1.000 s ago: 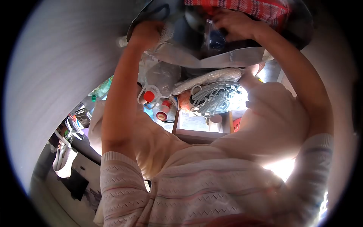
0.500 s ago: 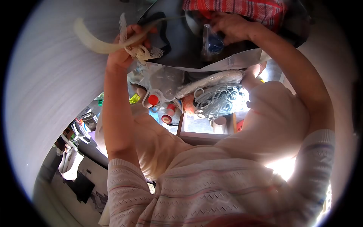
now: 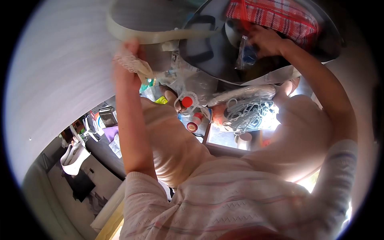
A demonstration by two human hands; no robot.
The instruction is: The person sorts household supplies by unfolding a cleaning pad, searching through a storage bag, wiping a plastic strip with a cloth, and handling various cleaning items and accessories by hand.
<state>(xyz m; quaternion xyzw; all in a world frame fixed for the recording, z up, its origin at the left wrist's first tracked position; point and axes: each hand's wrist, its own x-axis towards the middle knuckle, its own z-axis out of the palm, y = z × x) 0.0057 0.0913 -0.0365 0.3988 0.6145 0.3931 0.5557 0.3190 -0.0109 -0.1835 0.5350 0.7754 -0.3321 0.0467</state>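
My left hand (image 3: 130, 60) is raised at the left, smeared by motion, its fingers closed around a bunched strip of white lace trim (image 3: 131, 62). A long cream band (image 3: 156, 37) arcs just above those fingertips and runs over toward the dark bag. My right hand (image 3: 267, 40) reaches into the wide-mouthed dark bag (image 3: 200, 60), fingers bent; what they grip I cannot tell. Beside these fingers are a red strap (image 3: 244, 16), a small clear plastic bag (image 3: 242, 60) with something dark blue inside, and a red plaid cloth bag (image 3: 276, 18).
Below the dark bag lie a bundle of pale grey cords (image 3: 250, 114), a clear-wrapped roll (image 3: 244, 95), a red cap (image 3: 187, 102) and a red-and-white container (image 3: 194, 123). A white holder (image 3: 75, 158) stands at the lower left. My bent legs flank these things.
My left hand has drawn left, away from the dark bag, with the lace trim. The cream band now lies higher. My right hand stays in the bag; the view has shifted.
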